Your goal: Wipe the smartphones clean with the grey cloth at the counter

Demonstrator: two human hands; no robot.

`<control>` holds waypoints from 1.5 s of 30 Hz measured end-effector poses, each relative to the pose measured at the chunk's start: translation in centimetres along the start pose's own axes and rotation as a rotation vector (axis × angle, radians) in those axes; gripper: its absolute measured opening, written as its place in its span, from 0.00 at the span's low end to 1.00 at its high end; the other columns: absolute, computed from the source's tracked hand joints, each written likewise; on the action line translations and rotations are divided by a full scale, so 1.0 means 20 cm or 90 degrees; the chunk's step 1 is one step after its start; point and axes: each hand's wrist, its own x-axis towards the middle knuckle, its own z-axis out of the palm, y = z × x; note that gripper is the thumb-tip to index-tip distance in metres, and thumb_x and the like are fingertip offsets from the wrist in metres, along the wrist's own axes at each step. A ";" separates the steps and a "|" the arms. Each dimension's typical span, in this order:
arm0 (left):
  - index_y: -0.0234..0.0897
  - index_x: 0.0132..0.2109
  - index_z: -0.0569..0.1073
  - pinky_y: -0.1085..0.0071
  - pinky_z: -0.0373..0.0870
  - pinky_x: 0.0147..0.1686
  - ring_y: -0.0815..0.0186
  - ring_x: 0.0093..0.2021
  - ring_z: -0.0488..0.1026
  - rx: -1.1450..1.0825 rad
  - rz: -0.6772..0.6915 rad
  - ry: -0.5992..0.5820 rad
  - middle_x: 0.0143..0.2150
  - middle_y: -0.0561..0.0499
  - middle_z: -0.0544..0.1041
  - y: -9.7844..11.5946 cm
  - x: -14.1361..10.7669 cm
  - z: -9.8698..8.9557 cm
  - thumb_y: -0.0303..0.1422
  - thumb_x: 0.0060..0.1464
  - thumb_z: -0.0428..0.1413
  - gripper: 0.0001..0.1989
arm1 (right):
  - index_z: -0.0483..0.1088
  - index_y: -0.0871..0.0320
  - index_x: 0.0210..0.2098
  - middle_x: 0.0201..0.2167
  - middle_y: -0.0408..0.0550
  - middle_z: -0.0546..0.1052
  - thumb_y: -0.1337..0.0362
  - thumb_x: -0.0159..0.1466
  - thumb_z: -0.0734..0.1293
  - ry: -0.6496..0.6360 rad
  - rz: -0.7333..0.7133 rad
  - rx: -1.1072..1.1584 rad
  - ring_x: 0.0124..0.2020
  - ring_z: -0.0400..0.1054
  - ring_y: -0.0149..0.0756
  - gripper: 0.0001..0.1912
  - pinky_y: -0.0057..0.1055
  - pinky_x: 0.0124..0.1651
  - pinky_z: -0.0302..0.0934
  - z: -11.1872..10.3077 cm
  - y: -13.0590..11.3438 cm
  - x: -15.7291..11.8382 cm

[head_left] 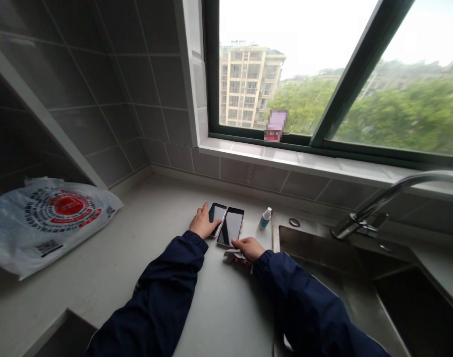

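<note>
Two smartphones lie side by side on the counter, screens up. My left hand (201,222) is at the left smartphone (216,214), with the thumb across its screen and the fingers along its left side. At the right smartphone (231,225), the thumb of my right hand (252,248) presses on the lower right corner. A crumpled pale cloth (233,255) is bunched under that hand, and its fingers are mostly hidden. Just right of the phones stands a small spray bottle (265,218) with a white cap and a blue label.
The pale countertop (167,203) carries a white plastic bag (59,213) with red and black print at the left. To the right are a steel sink (304,243) and a curved faucet (364,213). A window ledge (249,151) runs along the back.
</note>
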 end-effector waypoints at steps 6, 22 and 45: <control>0.31 0.67 0.51 0.62 0.64 0.53 0.51 0.53 0.72 -0.038 -0.033 -0.032 0.58 0.30 0.66 -0.05 0.05 0.01 0.49 0.43 0.63 0.51 | 0.67 0.59 0.54 0.52 0.51 0.71 0.59 0.68 0.65 0.043 -0.031 0.016 0.48 0.71 0.40 0.17 0.43 0.48 0.68 -0.03 0.10 -0.10; 0.34 0.50 0.74 0.67 0.68 0.42 0.62 0.36 0.73 -0.311 -0.093 0.101 0.29 0.53 0.73 -0.10 0.05 -0.09 0.43 0.39 0.66 0.30 | 0.75 0.60 0.47 0.35 0.52 0.81 0.55 0.49 0.79 -0.005 -0.224 0.348 0.34 0.75 0.41 0.29 0.33 0.34 0.67 -0.12 0.31 -0.37; 0.35 0.58 0.68 0.51 0.72 0.44 0.55 0.43 0.76 -1.214 -0.263 -0.702 0.56 0.38 0.73 0.33 -0.53 0.17 0.53 0.59 0.42 0.32 | 0.72 0.56 0.31 0.28 0.46 0.77 0.59 0.51 0.78 0.081 -0.357 0.520 0.30 0.73 0.38 0.14 0.39 0.39 0.67 -0.25 0.39 -0.42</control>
